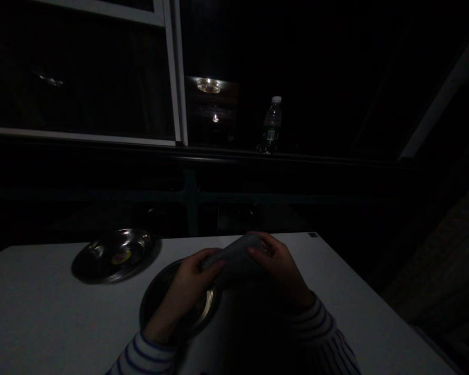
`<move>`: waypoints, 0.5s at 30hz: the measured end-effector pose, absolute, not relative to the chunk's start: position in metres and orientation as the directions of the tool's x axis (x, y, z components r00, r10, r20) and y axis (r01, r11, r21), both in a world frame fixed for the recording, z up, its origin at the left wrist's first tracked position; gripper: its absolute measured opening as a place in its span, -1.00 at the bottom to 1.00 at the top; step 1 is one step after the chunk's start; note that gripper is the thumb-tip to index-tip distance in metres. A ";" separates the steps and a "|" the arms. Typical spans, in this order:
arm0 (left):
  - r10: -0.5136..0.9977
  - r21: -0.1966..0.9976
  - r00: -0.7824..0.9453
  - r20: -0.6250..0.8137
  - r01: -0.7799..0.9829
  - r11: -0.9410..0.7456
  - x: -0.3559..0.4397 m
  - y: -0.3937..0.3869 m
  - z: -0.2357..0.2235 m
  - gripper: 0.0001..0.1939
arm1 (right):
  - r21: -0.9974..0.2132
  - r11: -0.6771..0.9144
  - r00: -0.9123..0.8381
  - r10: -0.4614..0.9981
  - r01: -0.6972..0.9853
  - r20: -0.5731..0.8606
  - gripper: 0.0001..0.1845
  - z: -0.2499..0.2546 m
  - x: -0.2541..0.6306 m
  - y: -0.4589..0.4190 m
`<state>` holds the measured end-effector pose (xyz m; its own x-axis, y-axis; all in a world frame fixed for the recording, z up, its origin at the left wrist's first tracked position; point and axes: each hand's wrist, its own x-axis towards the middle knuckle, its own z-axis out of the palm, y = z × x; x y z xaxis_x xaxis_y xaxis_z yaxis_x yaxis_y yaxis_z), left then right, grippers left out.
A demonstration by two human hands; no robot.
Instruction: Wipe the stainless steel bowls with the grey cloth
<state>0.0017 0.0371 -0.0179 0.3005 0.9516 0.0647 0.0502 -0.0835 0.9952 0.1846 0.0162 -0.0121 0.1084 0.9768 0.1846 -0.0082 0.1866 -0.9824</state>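
Between my two hands is a grey, folded, cloth-like piece (pixel 240 258), raised above the table. The fingers of my left hand (pixel 193 278) close around its left end, thumb on top. My right hand (pixel 281 265) grips the right end in the same way, with the thumb across the near face. Below my left hand and wrist sits a round metal bowl (pixel 209 312), partly covered by the forearm. The dim light hides the exact material of the grey piece.
A shiny metal dish (pixel 101 260) with a coloured sticker lies at the left on the white table (pixel 54 323). Behind the table, a plastic bottle (pixel 272 125) with a white cap stands upright near the dark window. The table's right edge slants towards me.
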 end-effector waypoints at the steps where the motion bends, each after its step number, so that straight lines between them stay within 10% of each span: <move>1: 0.956 0.995 0.288 0.062 0.054 -0.081 0.003 0.038 -0.019 -0.67 | -0.978 0.208 0.093 0.974 -0.031 0.204 -0.51 -0.014 0.185 0.015; 7: 0.984 0.990 0.157 0.087 -0.124 -0.068 0.014 0.035 -0.020 -0.70 | -0.808 0.549 0.104 0.810 0.213 0.577 -0.57 -0.032 0.177 0.014; 15: 0.964 0.995 0.248 0.098 -0.009 -0.098 0.001 0.025 -0.024 -0.67 | -0.830 0.488 0.265 0.791 0.271 0.551 -0.73 -0.027 0.169 0.012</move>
<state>0.0005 0.0253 -0.0241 0.2477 0.9639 0.0976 -0.0093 -0.0984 0.9951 0.1692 0.0123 -0.0271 0.2651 0.7910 0.5514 0.2706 0.4878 -0.8299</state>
